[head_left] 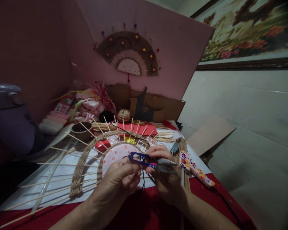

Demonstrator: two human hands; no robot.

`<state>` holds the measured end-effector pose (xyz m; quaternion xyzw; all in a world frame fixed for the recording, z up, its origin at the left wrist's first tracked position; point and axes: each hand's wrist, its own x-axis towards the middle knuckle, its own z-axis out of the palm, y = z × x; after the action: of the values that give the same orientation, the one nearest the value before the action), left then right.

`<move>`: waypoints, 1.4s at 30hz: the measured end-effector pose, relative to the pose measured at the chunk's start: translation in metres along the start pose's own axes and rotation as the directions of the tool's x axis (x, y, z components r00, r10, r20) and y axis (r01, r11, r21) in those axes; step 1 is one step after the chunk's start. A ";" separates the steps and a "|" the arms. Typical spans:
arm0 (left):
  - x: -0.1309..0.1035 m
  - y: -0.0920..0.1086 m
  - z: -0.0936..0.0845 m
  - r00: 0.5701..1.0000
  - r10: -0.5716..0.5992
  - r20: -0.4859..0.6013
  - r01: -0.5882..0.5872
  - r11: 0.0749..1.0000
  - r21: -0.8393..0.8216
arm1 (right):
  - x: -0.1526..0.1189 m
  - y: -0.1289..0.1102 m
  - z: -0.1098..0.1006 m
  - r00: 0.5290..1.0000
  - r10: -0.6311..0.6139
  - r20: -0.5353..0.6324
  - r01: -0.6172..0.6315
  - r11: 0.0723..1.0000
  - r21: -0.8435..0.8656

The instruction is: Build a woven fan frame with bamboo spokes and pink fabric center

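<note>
Above red cloth, 2 hands point(146, 175) hold blue thread snips point(147, 160).

Dim room, white tiled wall point(254, 92), framed floral picture point(252, 35) above.

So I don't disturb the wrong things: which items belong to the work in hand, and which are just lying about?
In use: blue snips in the right hand, black yarn, half-round stick frame.

Seemingly lying about: flower-patterned tool, bowl, beige yarn ball, red sheet.
</note>
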<state>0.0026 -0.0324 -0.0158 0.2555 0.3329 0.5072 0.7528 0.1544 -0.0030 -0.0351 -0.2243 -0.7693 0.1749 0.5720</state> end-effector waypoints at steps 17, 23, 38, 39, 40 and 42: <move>0.009 0.001 -0.005 0.999 0.030 0.046 -0.036 0.991 0.129 | 0.002 0.000 0.000 0.995 -0.095 0.000 0.095 0.995 0.016; 0.008 0.003 -0.005 0.997 0.045 0.067 -0.056 0.983 0.176 | 0.003 0.002 -0.001 0.986 -0.169 -0.008 0.168 0.986 -0.007; 0.005 0.006 -0.002 0.999 0.034 0.029 -0.039 0.982 0.187 | 0.007 0.002 0.000 0.987 -0.161 -0.011 0.161 0.987 -0.011; 0.005 0.006 -0.002 0.999 0.038 0.024 -0.042 0.981 0.192 | 0.007 0.002 -0.001 0.986 -0.165 -0.005 0.165 0.986 -0.010; 0.005 0.005 -0.002 0.999 0.044 0.016 -0.047 0.980 0.193 | 0.006 0.002 -0.001 0.985 -0.171 -0.001 0.171 0.985 -0.007; 0.006 0.005 -0.003 0.999 0.052 0.011 -0.053 0.981 0.188 | 0.006 0.002 -0.001 0.984 -0.179 0.004 0.179 0.984 -0.001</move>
<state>-0.0011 -0.0253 -0.0158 0.3356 0.3703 0.4925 0.7125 0.1538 0.0017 -0.0308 -0.1541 -0.7875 0.1228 0.5840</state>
